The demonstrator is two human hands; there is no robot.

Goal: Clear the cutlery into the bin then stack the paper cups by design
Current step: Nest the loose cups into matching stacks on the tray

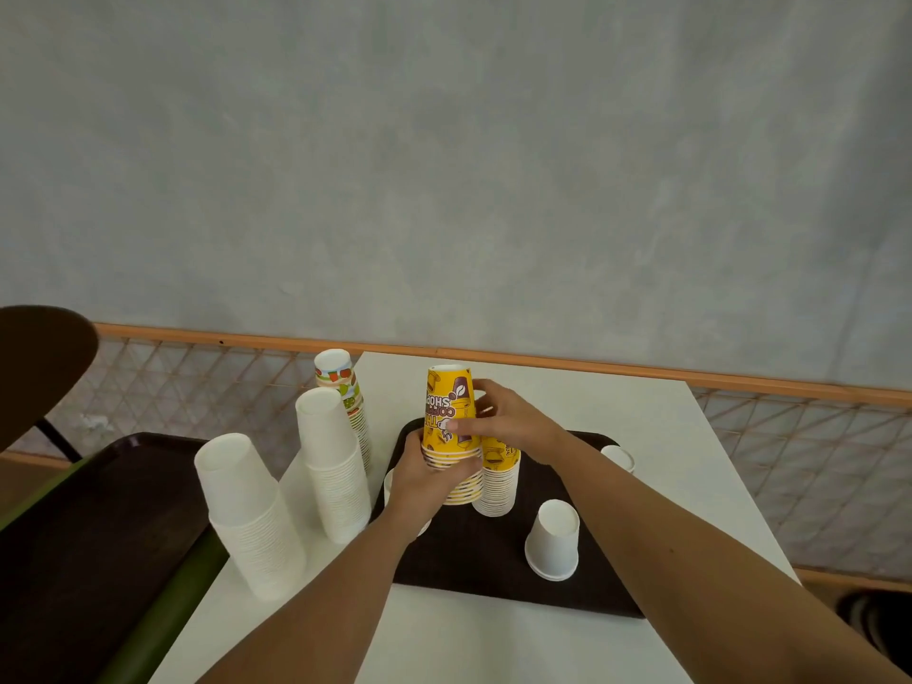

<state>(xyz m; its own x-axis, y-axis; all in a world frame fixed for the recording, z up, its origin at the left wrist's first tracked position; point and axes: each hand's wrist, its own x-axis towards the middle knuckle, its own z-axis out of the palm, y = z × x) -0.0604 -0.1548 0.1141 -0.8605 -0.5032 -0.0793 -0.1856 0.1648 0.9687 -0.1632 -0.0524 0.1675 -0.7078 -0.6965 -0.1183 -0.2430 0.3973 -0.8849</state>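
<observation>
No cutlery shows on the bench (493, 644), so I judge that part done. Nearest me on the dark tray (493, 592), a short white stack (552, 540) stands inverted. A tall white stack (247, 510) stands at the bench's left edge. Mid-tray, my left hand (424, 481) grips the lower rims of the yellow stack (451, 417), and my right hand (513, 422) grips its top cup. Beyond stand a second white stack (335, 466) and a patterned stack (348, 387) at the far left corner. A lone white cup (619, 456) is not yet stacked.
</observation>
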